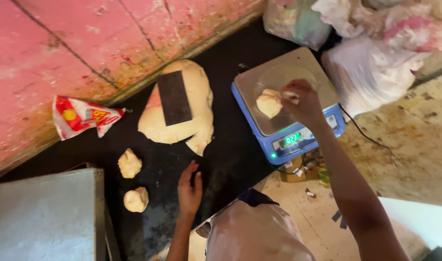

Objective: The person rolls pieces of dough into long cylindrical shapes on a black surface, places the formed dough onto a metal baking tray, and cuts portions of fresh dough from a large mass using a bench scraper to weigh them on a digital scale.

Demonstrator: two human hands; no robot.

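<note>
**Dough portioning — two lumps set aside, one on the scale**

Dough in three states across the dark worktop (pixel 230 164). Biggest by far: the flattened main mass of dough (pixel 192 104) near the pink wall (pixel 61 53), with a dark rectangular scraper (pixel 173 98) lying flat on top of it. Already parted from it: two small dough lumps (pixel 129 163) and (pixel 136 199), well apart from the main mass, near the grey box (pixel 42 212) at lower left.

Third portion (pixel 269 102) sitting on the steel pan of the blue scale (pixel 259 130), display lit green. Right hand (pixel 303 100) over the pan, fingers pinched on a small bit of dough at the portion's edge — whether adding or removing, cannot tell. Left hand (pixel 189 186) lying flat and empty on the worktop, fingers loosely spread, touching no dough.

Judged from the layout: early in the work — two portions finished, one being checked for weight, and most of the dough uncut under the scraper.

Elsewhere: crumpled red-and-white wrapper (pixel 83 116) against the wall, plastic bags (pixel 370 48) heaped behind the scale.
</note>
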